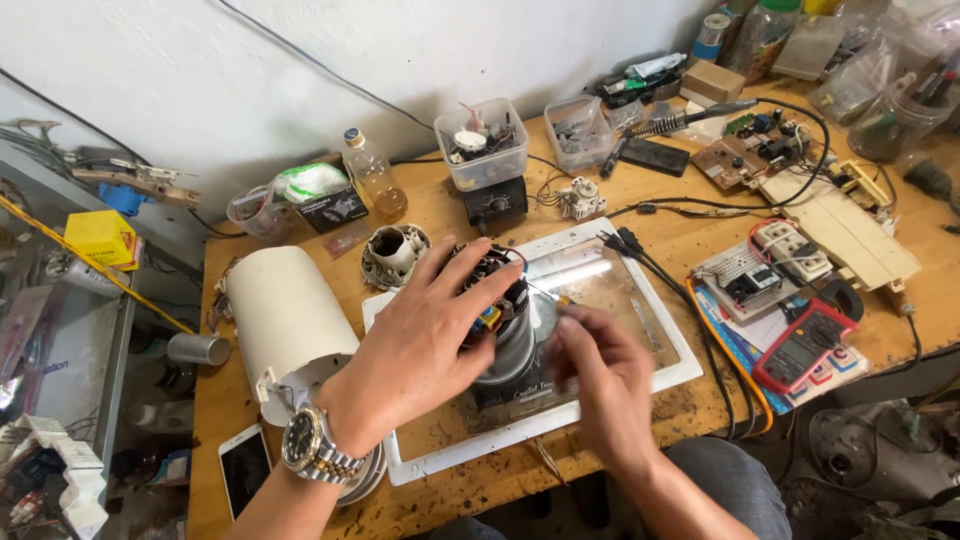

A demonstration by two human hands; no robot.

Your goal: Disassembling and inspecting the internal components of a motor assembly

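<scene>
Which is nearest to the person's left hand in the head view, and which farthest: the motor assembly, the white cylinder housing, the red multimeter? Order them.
1. Motor assembly: under the left hand, touching its fingers.
2. White cylinder housing: just left of the hand.
3. Red multimeter: far right, beyond the right hand.

Left hand (430, 335) reaches forward, fingers spread and curved downward; right hand (600, 375), blurred, is beside it with fingers pinched together.

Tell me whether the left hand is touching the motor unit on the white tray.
Touching. The head view shows the left hand spread over the motor unit, its fingers lying on the wired top with no gap visible, above the white tray.
</scene>
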